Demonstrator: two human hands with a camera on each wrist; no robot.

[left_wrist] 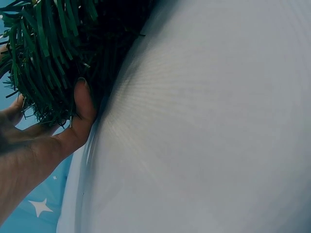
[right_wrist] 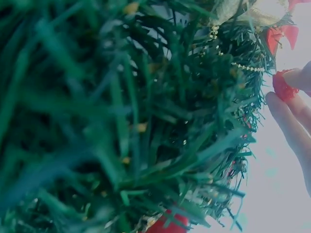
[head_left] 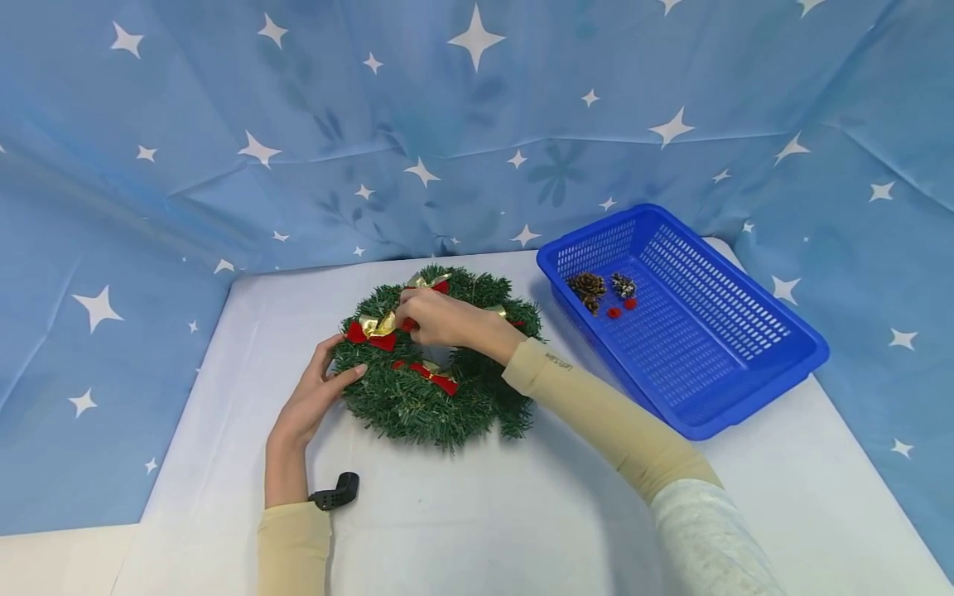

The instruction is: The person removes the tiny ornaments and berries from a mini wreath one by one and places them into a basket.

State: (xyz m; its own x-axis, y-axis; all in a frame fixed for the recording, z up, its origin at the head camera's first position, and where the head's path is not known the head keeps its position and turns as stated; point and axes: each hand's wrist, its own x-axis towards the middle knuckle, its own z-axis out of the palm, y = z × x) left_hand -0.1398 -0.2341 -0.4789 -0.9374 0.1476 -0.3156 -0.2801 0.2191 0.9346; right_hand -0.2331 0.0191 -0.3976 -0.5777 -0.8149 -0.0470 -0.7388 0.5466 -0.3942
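A green Christmas wreath (head_left: 417, 410) with red and gold bows lies on the white-covered table. At its left side my left hand (head_left: 309, 406) grips the edge, thumb over the greenery. The left wrist view shows that thumb (left_wrist: 83, 109) against the green strands, other fingers partly hidden behind them. Over the wreath's upper middle, my right hand (head_left: 440, 319) pinches a small red berry ornament (right_wrist: 284, 86) between thumb and fingers. Just left of it sits a red bow (head_left: 373, 335) with gold ribbon; another red bow (head_left: 434, 378) is nearer the front.
To the right stands a blue plastic basket (head_left: 753, 406) with pinecones (head_left: 587, 285) and two small red ornaments (head_left: 630, 304) inside. A blue curtain (head_left: 447, 99) with white stars hangs behind the table (head_left: 447, 530). The right forearm passes close by the basket's near side.
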